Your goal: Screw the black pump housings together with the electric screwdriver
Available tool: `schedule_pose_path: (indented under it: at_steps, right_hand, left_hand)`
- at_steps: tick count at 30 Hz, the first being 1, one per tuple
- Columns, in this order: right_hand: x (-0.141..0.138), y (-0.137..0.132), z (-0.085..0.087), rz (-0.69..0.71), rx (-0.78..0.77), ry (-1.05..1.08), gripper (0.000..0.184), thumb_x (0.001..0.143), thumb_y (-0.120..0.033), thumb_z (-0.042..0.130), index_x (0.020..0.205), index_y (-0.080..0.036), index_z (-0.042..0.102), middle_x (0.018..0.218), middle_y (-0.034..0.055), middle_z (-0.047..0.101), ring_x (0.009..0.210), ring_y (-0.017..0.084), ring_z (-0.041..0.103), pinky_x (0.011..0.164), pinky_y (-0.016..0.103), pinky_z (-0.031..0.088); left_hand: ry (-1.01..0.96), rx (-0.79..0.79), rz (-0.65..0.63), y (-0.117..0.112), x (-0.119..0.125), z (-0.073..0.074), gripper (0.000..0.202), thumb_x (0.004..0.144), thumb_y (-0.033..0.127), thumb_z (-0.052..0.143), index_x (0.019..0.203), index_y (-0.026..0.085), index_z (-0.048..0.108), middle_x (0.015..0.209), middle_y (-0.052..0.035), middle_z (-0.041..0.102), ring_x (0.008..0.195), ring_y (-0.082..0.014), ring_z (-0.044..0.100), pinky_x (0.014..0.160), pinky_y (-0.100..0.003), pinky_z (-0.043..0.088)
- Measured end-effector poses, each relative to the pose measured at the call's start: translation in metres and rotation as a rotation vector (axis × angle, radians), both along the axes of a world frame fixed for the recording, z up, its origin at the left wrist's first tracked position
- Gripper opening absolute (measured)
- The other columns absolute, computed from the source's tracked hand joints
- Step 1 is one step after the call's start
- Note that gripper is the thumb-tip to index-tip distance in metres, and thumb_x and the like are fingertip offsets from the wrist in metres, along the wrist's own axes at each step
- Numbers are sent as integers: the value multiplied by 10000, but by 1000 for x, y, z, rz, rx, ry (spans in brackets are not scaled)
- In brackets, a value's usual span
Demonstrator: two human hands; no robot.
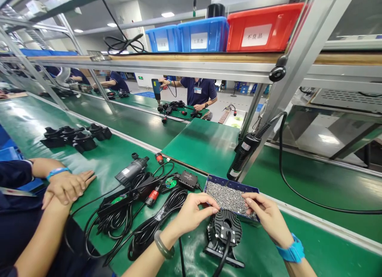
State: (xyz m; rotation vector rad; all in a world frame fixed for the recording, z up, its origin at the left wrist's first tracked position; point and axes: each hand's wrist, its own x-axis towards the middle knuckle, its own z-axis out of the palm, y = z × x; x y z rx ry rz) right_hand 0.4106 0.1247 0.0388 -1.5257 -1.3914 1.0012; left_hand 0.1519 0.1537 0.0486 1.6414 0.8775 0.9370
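Note:
My left hand (193,212) hovers over the near left corner of a blue tray (235,186) full of small silver screws (227,198), with fingers curled in a pinch; what they hold is too small to make out. At the tray's near right side, my right hand (265,213) has its fingertips pressed together on the screws. Just below both hands sits a round black ribbed lamp housing (224,233) on its bracket, a cable leaving its back.
Bundled black cables (143,225), a black pump (131,170) and a small controller box (188,179) lie left of the tray. An electric screwdriver (243,157) hangs by the post. A co-worker's folded hands (64,185) rest at left. Black housings (74,137) sit on the belt.

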Motion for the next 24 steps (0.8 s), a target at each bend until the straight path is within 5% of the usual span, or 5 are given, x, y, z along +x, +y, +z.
schedule_pose_path:
  at_steps: [5,9,12,15,24]
  right_hand:
    - [-26,-26,7,-37,-41,251,452,751,-618,731,877,-189,658,823,87,759,762,219,735,675,320,609]
    - [-37,-37,4,-55,-38,300,410,725,-576,789,802,-186,690,830,95,785,824,227,754,773,321,615]
    - [-38,-38,2,-58,-7,267,393,718,-566,799,770,-180,744,841,100,793,800,223,747,775,316,611]
    - [-35,-34,5,-35,41,196,364,712,-549,798,724,-187,774,759,91,784,723,228,735,708,320,611]
    - [-24,-38,25,134,114,39,218,774,-475,755,837,-284,840,919,98,812,937,305,766,925,470,606]
  left_hand:
    - [38,416,-43,-6,-7,1,167,935,208,647,921,188,812,854,-77,798,831,-184,702,792,-304,552]
    - [-83,292,-74,-25,-14,-14,419,979,530,556,1160,222,775,1082,-118,783,1052,-252,702,955,-410,553]
    - [-79,191,-129,-43,-18,-31,860,760,821,604,1411,258,610,1366,-149,660,1284,-353,594,1112,-527,467]
    - [46,154,-93,-56,-16,-45,1082,632,728,807,1544,292,421,1514,-162,521,1389,-396,498,1169,-557,413]
    - [-47,293,-100,-59,2,-58,860,746,397,848,1482,373,405,1455,-126,392,1388,-378,457,1116,-536,452]
